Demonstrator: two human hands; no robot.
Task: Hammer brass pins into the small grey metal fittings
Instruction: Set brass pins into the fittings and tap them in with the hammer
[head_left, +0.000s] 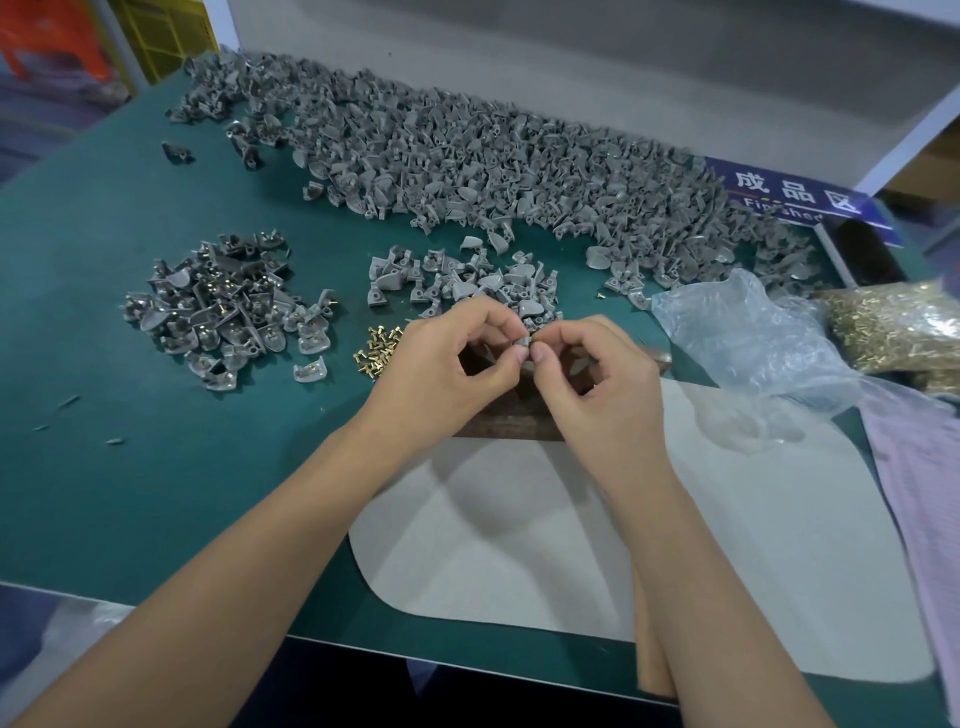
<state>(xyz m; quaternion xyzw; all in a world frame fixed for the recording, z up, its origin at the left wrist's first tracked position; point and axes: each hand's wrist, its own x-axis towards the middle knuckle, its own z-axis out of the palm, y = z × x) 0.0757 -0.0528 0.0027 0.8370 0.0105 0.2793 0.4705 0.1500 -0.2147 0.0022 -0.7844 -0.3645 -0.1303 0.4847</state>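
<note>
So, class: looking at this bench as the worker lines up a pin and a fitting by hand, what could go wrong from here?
1. The fitting is pinched only at the tips of the left hand and right hand; it could slip and drop.
2. The loose brass pins lie right beside the left hand, so a nudge could scatter them.
3. The finished pile and unpinned pile sit near each other and could mix.

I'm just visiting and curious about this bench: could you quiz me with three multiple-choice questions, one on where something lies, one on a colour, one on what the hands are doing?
1. The small loose heap of brass pins lies:
A. left of the left hand
B. on the white sheet
C. behind the blue sign

2. The table mat is:
A. red
B. dark green
C. yellow

3. The hands are:
A. resting flat
B. swinging a hammer
C. pinching one small grey metal fitting

Answers: 1 A, pins beside the left knuckles. 2 B, green throughout. 3 C, the right hand and left fingertips meet on it.
</note>
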